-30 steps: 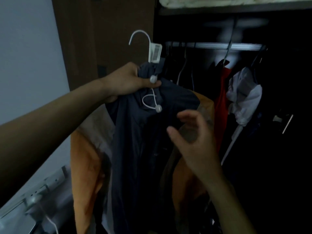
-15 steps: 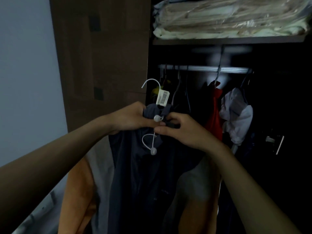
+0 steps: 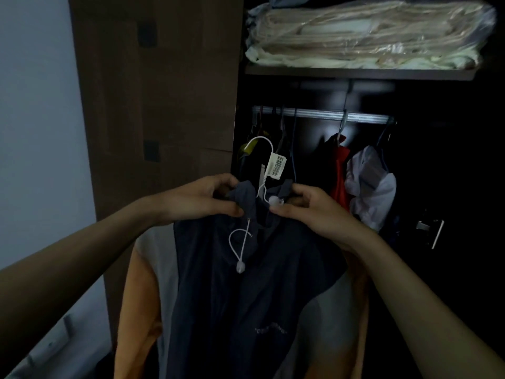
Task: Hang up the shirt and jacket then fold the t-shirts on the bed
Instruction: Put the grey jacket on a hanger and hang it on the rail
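**Jacket held up at the open wardrobe**

In front of the open wardrobe, both hands hold a jacket [image 3: 246, 296] up by its neck. Jacket is dark navy in the middle w/ grey and orange sleeve panels, hanging down below the hands to the bottom edge of view. It sits on a white hanger [image 3: 263, 149]; hook sticks up above the collar, w/ a barcode tag [image 3: 276, 166] on it, not on the rail [image 3: 322, 116].

Left hand [image 3: 202, 199]: fingers curled, pinching the collar fabric on the left side. Right hand [image 3: 311, 209]: fingers curled too, pinching the collar on the right, thumb just beside a white cord stopper [image 3: 274, 199]. A white drawcord loop [image 3: 240, 247] dangles down the chest, 2nd stopper at its end.

Behind: rail carries other hangers, a red garment [image 3: 338, 181] and a white garment [image 3: 371, 187]. Shelf [image 3: 360, 73] above holds folded bedding in plastic [image 3: 366, 34]. Brown door panel [image 3: 153, 105] to the left, pale wall [image 3: 32, 132] beyond it.
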Tool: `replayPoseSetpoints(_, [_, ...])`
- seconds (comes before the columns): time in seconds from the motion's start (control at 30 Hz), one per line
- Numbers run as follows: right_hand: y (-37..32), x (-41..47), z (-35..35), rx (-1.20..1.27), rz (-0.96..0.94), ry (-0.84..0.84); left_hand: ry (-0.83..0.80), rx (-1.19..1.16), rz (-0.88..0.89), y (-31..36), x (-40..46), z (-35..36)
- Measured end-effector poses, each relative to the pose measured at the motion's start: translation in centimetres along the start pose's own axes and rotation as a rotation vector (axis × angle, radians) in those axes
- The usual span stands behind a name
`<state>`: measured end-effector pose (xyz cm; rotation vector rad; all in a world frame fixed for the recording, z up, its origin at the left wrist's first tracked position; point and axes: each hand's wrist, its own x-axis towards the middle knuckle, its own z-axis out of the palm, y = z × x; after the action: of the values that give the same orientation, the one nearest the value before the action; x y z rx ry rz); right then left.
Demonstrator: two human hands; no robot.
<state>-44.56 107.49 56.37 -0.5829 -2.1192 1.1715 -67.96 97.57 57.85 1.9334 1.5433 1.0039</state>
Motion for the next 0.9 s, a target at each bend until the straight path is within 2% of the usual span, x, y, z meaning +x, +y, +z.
replayPoseSetpoints(0.13, [0.0, 0.2, 0.5, 0.008, -0.083, 0.215, 0.054, 0.027, 0.102, -0.1, -0.6, 0.4])
replayPoseSetpoints(0.3, [-0.8, 0.0, 1.7, -0.067, -0.329, 0.213, 0.165, 0.135, 0.284, 0.5, -0.6, 2.0])
replayPoseSetpoints(0.47, [-1.1, -0.5, 2.4, -0.067, -0.389, 0.197, 0.264, 0.116, 0.394, 0.7, -0.5, 2.4])
replayPoseSetpoints(0.77, [-0.6, -1.0, 3.6, -0.035, -0.358, 0.226, 0.225, 0.131, 0.394, 0.6, -1.0, 3.0])
replayPoseSetpoints(0.9, [-0.8, -1.6, 4.4, -0.197, -0.374, 0.206, 0.276, 0.2, 0.366, 0.0, -0.5, 3.3])
